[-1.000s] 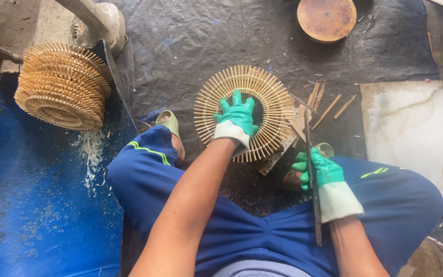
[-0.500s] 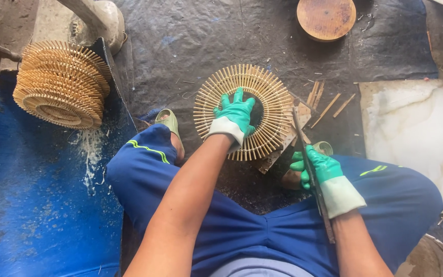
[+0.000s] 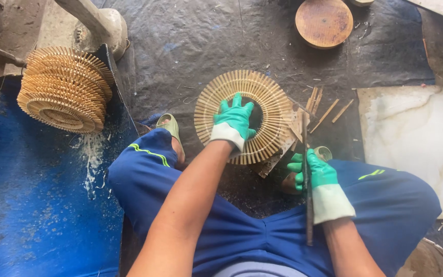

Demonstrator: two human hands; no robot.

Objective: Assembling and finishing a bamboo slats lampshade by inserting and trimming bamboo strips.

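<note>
A round ring of bamboo slats (image 3: 262,97) lies on the dark tarp between my knees. My left hand (image 3: 233,122), in a green glove, grips the ring at its inner hole, fingers spread over the slats. My right hand (image 3: 318,174), also gloved in green, is closed around a long dark blade or stick (image 3: 307,169) that runs from the ring's right edge back over my thigh. The blade's tip sits by the slats at the ring's right side.
A stack of finished slat rings (image 3: 65,90) sits on a blue sheet (image 3: 37,205) at left. Loose bamboo sticks (image 3: 329,110) lie right of the ring. A round wooden disc (image 3: 324,21) lies at the top, a pale slab (image 3: 416,138) at right.
My right hand has shifted the blade slightly, tilting it more upright toward the ring's right edge. My left hand keeps its hold on the ring.
</note>
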